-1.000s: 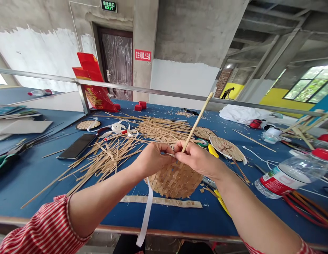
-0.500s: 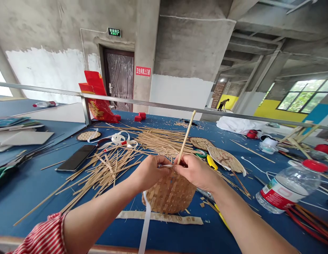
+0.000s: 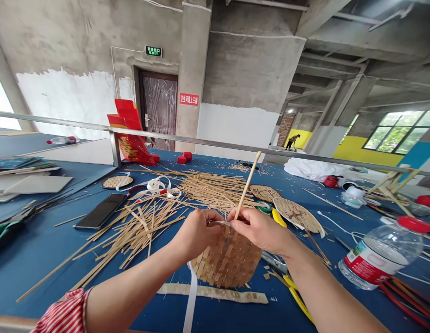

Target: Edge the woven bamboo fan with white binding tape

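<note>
A brown woven piece (image 3: 227, 261) stands upright in front of me, its upper edge pinched between both hands. My left hand (image 3: 201, 231) is closed on a white ribbon at that edge; the ribbon (image 3: 191, 296) also hangs down the left side toward the table's front. My right hand (image 3: 258, 229) is closed at the same edge, close beside my left, and a thin pale stick (image 3: 248, 182) rises from its fingers, leaning right. The fingertips of both hands are partly hidden. Below the woven piece lies a flat pale strip (image 3: 215, 293).
Loose thin strips (image 3: 145, 226) spread beyond my hands. A black phone (image 3: 101, 211) and green-handled scissors (image 3: 8, 231) lie left. To the right are a water bottle (image 3: 381, 254), yellow-handled pliers (image 3: 298, 296) and a painted woven fan (image 3: 298, 213). A metal rail (image 3: 208, 140) crosses behind.
The view has tilted slightly upward, so everything sits a bit lower. The woven piece and the stick have shifted slightly right, and both hands keep their grip.
</note>
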`<state>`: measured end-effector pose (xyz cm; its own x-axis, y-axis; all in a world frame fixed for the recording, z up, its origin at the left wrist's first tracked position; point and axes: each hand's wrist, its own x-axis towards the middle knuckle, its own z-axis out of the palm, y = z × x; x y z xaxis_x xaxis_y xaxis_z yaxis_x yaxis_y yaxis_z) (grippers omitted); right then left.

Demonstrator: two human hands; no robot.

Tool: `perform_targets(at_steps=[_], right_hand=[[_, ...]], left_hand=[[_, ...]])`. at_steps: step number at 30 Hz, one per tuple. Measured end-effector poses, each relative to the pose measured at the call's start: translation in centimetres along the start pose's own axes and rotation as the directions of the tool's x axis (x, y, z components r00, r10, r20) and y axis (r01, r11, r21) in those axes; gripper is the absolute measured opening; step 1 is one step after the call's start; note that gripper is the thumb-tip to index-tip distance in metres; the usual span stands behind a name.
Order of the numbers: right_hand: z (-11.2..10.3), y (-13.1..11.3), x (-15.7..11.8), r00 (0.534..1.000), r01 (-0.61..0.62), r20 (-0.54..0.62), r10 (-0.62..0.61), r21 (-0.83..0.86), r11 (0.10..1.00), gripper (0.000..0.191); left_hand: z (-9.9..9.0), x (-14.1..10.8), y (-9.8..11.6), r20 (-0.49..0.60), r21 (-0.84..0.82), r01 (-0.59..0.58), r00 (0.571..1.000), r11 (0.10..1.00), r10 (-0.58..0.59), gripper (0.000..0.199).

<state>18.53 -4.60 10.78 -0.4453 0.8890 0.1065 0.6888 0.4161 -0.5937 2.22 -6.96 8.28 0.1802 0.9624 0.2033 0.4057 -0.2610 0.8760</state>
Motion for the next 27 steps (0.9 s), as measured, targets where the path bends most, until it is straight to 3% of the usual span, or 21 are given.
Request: perform_targets(at_steps=[6,11,16,20,27], right_hand=[[0.3,-0.8,-0.2,0.997,-0.065,-0.054,0.064,-0.025,0.998,0.011],[0.2,-0.7,-0.1,0.999,-0.042,0.036,0.038,0.108,0.993,0.013],[0.1,-0.6,-0.3,0.996,-0.075,0.052,0.068,0.152,0.985,0.014],[0.0,-0.5,-0.6,0.993,-0.116,0.012,0.115,0.147,0.982,0.013],[0.2,-1.2,-1.1,0.99,-0.138,-0.011,0.142,0.166,0.976,0.014]], left_hand=[[0.3,0.2,0.0,-0.012,-0.027,-0.022,1.0,0.999,0.022,0.015],[0.6,0.4,-0.9,-0.046,-0.083,-0.048,0.998,0.995,0.044,0.021],[-0.2,-0.5,-0.5,-0.055,0.037,-0.143,0.988,0.989,0.145,0.018],[-1.1,-1.4,-0.2,-0.113,0.258,-0.265,0.947,0.929,0.302,0.014],[-1.2,-1.5,-1.2,-0.148,0.53,-0.401,0.824,0.747,0.547,0.019]])
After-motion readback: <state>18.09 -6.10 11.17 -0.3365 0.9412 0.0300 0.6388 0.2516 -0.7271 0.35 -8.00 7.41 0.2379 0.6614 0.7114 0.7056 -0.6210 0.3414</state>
